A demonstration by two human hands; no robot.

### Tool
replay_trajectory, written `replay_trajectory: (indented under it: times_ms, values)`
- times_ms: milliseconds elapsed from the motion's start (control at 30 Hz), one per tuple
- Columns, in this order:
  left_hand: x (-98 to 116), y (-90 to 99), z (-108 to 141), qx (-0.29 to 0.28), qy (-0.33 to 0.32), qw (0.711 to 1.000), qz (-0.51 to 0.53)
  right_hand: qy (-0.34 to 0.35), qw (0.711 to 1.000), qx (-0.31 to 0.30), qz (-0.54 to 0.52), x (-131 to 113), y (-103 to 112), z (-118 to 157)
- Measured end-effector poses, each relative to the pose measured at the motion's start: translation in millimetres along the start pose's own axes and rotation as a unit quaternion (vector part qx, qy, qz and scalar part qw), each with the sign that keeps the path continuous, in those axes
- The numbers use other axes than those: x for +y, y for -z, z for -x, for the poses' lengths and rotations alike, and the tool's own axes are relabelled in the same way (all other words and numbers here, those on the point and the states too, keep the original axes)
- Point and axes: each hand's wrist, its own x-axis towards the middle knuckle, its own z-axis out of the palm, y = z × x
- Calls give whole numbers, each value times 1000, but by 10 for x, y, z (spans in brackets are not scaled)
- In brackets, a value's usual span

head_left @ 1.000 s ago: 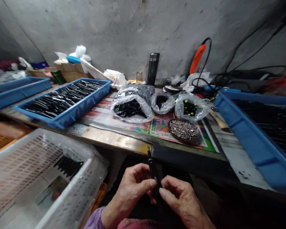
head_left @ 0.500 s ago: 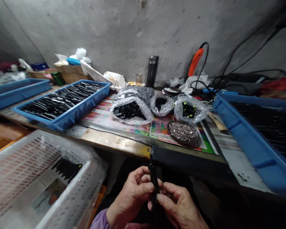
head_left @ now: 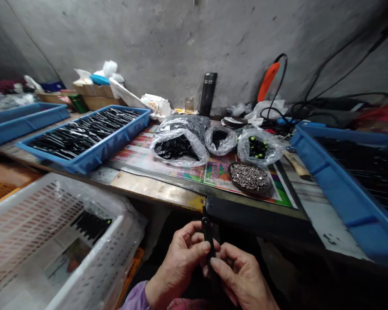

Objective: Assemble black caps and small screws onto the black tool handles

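Note:
A narrow black part (head_left: pixel 208 237) stands nearly upright between my hands, just below the dark front edge of the bench. My left hand (head_left: pixel 181 258) grips it from the left with the thumb and fingers curled around it. My right hand (head_left: pixel 239 275) pinches its lower length from the right. The lower end of the part is hidden by my fingers and the dark area below. A purple sleeve (head_left: pixel 136 297) covers my left wrist.
A white perforated basket (head_left: pixel 61 219) holding black pieces sits at lower left. Blue trays of long black pieces (head_left: pixel 84 159) stand on the bench and at right. Plastic bags of black parts and a dish of small screws (head_left: pixel 248 177) lie on a printed mat.
My hands have drawn closer together, and the black part now stands more upright between them. The view has shifted slightly.

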Motion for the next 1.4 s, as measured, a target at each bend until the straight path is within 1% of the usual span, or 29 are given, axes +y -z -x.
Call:
replay_trajectory:
  times_ms: [67,100,133,200,233,267,300,333,433,467,533,600,700,800,900,967,1100,1167,1267,1400]
  values:
    - [33,-43,3,35,-13,999,-36,44,994,55,87,77,-4,-17]
    - [49,-71,6,55,-20,997,-53,81,983,85,141,117,-11,-27]
    - [64,-99,9,74,-28,995,-64,126,966,112,195,155,-21,-39]
    - [78,-150,14,106,-40,991,-66,215,922,155,282,215,-44,-59]
    - [78,-170,14,115,-46,990,-63,252,900,169,312,233,-54,-66]
    - [73,-183,13,120,-52,989,-62,279,884,171,334,241,-61,-71]
    - [65,-192,12,122,-57,989,-64,295,875,163,347,241,-62,-73]
    - [57,-196,11,122,-61,988,-69,301,873,147,354,231,-58,-73]
    - [35,-188,13,128,-58,987,-78,285,889,100,344,156,-15,-68]
    - [32,-181,18,127,-52,987,-79,276,896,97,335,121,7,-70]
    - [28,-168,31,118,-37,989,-83,276,901,113,316,43,54,-85]
    - [24,-160,48,98,-21,991,-91,295,893,147,307,-28,100,-117]
    - [8,-169,73,71,-7,992,-101,319,871,195,320,-98,148,-183]
    - [-9,-200,89,59,4,994,-91,315,861,212,338,-122,158,-234]
    - [-16,-227,91,59,20,995,-76,308,860,218,343,-134,148,-255]
    - [-22,-230,87,58,21,995,-76,292,871,210,333,-140,143,-255]
    - [-53,-216,87,65,24,995,-66,223,914,172,293,-130,142,-238]
    - [-68,-215,94,73,30,995,-58,198,928,160,272,-116,140,-229]
    - [-75,-227,102,77,34,995,-56,181,937,158,254,-93,134,-220]
    - [-70,-232,101,72,29,996,-51,195,933,162,254,-73,129,-217]
